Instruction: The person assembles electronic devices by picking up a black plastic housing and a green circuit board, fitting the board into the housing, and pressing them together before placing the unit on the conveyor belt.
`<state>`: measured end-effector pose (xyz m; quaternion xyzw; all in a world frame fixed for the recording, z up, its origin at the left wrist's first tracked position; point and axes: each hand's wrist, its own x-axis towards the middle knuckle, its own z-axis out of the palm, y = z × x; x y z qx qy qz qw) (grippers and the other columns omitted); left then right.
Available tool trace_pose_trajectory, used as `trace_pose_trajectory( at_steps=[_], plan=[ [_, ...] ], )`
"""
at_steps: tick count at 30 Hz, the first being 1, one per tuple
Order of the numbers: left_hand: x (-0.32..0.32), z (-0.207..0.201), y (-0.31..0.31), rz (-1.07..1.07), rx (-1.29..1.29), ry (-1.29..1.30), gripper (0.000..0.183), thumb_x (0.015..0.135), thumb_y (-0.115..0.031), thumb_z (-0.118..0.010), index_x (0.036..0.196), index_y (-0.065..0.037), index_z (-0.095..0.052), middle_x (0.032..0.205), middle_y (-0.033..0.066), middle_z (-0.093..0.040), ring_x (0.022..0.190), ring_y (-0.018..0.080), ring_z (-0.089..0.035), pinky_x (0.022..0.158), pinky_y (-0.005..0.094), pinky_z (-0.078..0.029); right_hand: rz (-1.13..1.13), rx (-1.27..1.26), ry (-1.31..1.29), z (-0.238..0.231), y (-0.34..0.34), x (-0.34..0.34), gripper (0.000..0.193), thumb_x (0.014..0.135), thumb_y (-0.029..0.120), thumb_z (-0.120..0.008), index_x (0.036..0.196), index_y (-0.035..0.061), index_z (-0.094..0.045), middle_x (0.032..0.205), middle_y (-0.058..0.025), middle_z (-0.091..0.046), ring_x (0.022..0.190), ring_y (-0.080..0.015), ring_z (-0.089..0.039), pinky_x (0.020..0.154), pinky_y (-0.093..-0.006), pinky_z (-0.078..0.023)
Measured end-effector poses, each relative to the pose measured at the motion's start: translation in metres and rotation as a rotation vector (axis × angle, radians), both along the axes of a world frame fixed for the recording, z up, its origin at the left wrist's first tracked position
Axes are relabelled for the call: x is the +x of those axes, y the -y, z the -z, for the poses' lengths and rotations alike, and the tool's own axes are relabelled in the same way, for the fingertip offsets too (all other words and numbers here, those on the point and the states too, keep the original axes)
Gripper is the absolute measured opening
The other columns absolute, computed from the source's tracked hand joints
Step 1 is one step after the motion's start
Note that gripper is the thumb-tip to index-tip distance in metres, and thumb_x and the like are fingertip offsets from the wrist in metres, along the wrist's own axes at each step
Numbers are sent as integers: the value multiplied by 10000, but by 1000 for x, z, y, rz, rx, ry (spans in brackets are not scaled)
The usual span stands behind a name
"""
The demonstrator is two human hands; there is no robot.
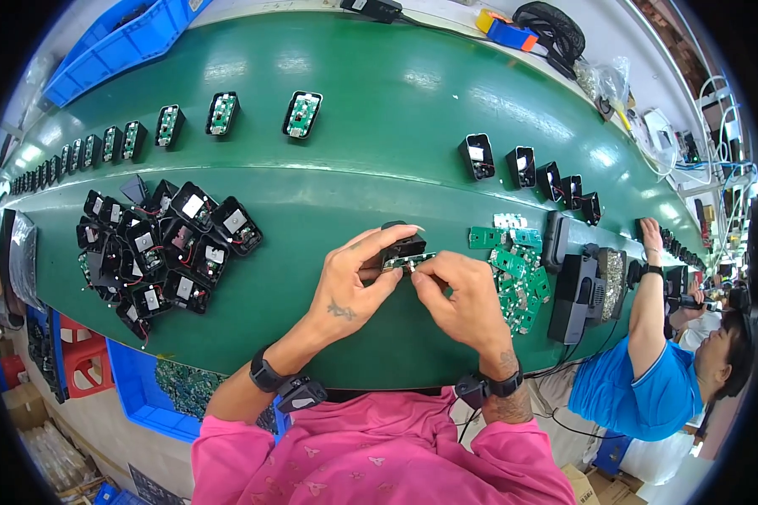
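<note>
Before my chest, my left hand (364, 268) is closed around a small black plastic housing (406, 246). A green circuit board (398, 263) sits at the housing's near side, between both hands. With thumb and forefinger pinched, my right hand (459, 290) grips the board's right edge; any small part or wire there is too small to make out. To the right lies a pile of loose green circuit boards (518, 273). A heap of black housings (156, 244) with wires and pale modules inside is on the left.
Housings with boards fitted (301, 115) line the table's far left; open black housings (477, 157) stand far right. Grey-black devices (568, 290) sit beside the board pile. A co-worker in a blue shirt (623, 391) reaches over the table at right. Blue bins (114, 50) stand far left and below.
</note>
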<state>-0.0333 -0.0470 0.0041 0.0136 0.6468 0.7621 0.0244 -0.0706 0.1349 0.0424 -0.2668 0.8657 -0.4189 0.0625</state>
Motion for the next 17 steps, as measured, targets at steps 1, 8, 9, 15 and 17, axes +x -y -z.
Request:
trace_pose_trajectory(
  at_steps=[1, 8, 9, 15, 17],
  plan=[
    [0, -1, 1, 23, -26, -24, 495, 868, 109, -592, 1345, -21, -580, 1262, 101, -607, 1088, 165, -645, 933, 290, -537, -10, 4, 51, -2, -1, -1, 24, 820, 22, -661, 819, 1, -671, 753, -145, -657, 673, -324, -656, 602, -402, -507],
    [0, -3, 1, 35, -233, -112, 487, 848, 113, -595, 1317, -19, -607, 1216, 118, -618, 1087, 189, -659, 916, 301, -557, -65, 76, 14, 0, -4, -4, 37, 809, 38, -655, 798, 3, -657, 739, -147, -644, 657, -334, -644, 595, -409, -502],
    [0, -3, 1, 37, -233, -112, 487, 848, 113, -595, 1317, -19, -607, 1216, 118, -618, 1087, 189, -659, 916, 301, -557, -62, 63, 10, 1, -4, -4, 41, 807, 41, -653, 792, 3, -652, 735, -146, -640, 657, -337, -642, 593, -412, -500],
    [-2, -1, 1, 38, -270, -125, 504, 843, 112, -597, 1322, -43, -612, 1261, 141, -617, 1107, 208, -661, 924, 309, -562, -40, 45, 21, 8, -3, -5, 45, 806, 47, -647, 788, 6, -648, 733, -149, -633, 668, -350, -641, 597, -423, -500],
    [-1, 0, 1, 37, -316, -164, 534, 845, 118, -585, 1344, -68, -601, 1275, 135, -613, 1122, 222, -660, 935, 313, -559, -43, 86, 2, 7, -2, -6, 56, 806, 60, -658, 805, 4, -653, 756, -162, -648, 690, -353, -657, 617, -428, -512]
  ],
)
